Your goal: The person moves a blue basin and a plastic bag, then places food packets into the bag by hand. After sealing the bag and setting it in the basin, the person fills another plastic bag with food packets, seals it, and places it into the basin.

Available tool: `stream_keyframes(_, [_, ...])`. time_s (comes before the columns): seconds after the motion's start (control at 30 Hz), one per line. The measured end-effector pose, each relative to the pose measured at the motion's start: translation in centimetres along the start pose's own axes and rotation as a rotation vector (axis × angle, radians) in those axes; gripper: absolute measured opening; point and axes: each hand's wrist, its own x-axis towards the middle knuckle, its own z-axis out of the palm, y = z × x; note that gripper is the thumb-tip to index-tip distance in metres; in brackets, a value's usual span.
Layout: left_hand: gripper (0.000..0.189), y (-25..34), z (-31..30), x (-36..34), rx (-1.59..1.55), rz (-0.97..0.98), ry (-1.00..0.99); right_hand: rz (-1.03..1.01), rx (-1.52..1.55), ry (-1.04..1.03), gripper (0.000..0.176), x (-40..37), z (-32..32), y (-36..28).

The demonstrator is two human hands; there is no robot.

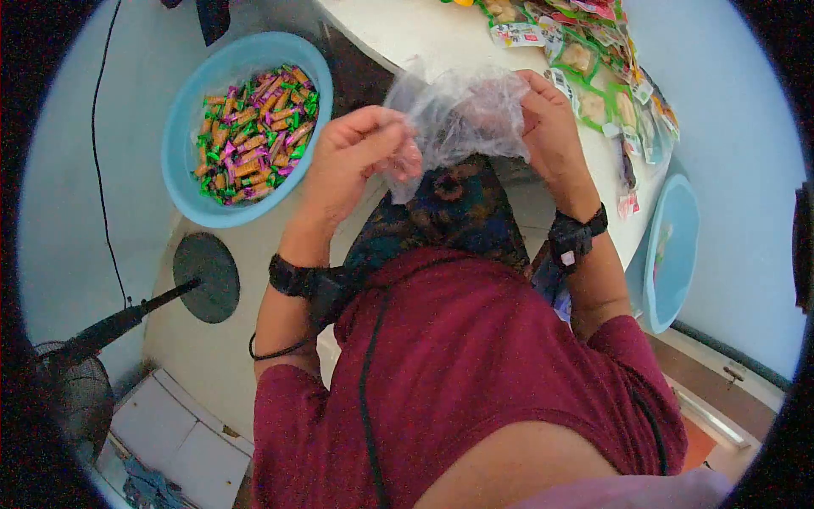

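Between my two hands a thin, crumpled clear plastic bag point(458, 114) is stretched over my lap, near the table's edge. My left hand point(369, 153) pinches its left side with fingers pressed together. On the right side, my right hand point(543, 119) grips the plastic, its fingertips partly behind the film. To the left, a blue basin point(174, 144) holds many small candies point(254, 140) in clear, green and purple wrappers.
A white table point(424, 34) curves ahead, with a pile of green and red food packets point(585, 64) at its right. Another blue basin point(674, 254) stands at the right. A fan's round base point(206, 277) and pole lie to the lower left.
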Motion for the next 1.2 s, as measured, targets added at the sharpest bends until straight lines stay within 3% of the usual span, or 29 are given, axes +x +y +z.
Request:
stream_keyframes(0.13, [0.015, 1.0, -1.4, -0.8, -0.274, 0.055, 0.058, -0.008, 0.163, 0.036, 0.015, -0.9, -1.7, -1.3])
stream_keyframes(0.37, [0.023, 0.8, -0.7, -0.3, -0.207, 0.166, 0.005, -0.061, 0.249, 0.113, 0.018, -1.1, -3.7, -0.2])
stream_keyframes(0.47, [0.019, 1.6, 0.0, -0.6, -0.192, 0.215, -0.003, -0.103, 0.273, 0.019, 0.022, -1.0, -5.1, 0.1])
stream_keyframes(0.57, [0.024, 1.7, 0.4, -1.0, -0.193, 0.223, -0.042, 0.033, 0.380, -0.014, 0.031, -1.4, -4.6, -0.5])
stream_keyframes(0.67, [0.037, 0.9, 0.1, -1.3, -0.041, 0.314, -0.123, 0.093, 0.326, -0.050, 0.042, -3.1, -1.7, -1.6])
stream_keyframes(0.77, [0.033, 0.9, 1.0, -1.9, -0.010, 0.256, -0.133, 0.070, 0.116, -0.044, 0.047, -3.5, -1.1, -1.4])
stream_keyframes(0.87, [0.036, 0.5, 1.1, -1.5, 0.017, 0.232, -0.112, -0.028, 0.100, -0.020, 0.040, -3.5, -0.8, -1.6])
stream_keyframes(0.97, [0.036, -0.1, 0.7, -1.4, 0.012, 0.241, -0.096, -0.013, -0.256, -0.086, 0.029, -2.9, -2.3, -0.9])
stream_keyframes(1.07, [0.033, -0.6, 0.7, -1.0, 0.092, 0.192, -0.054, -0.102, -0.361, -0.074, 0.020, -3.5, -0.9, -0.9])
stream_keyframes(1.2, [0.035, -0.6, 1.2, -1.2, -0.081, 0.056, -0.022, -0.115, -0.354, -0.033, 0.019, -3.8, -0.8, -0.8])
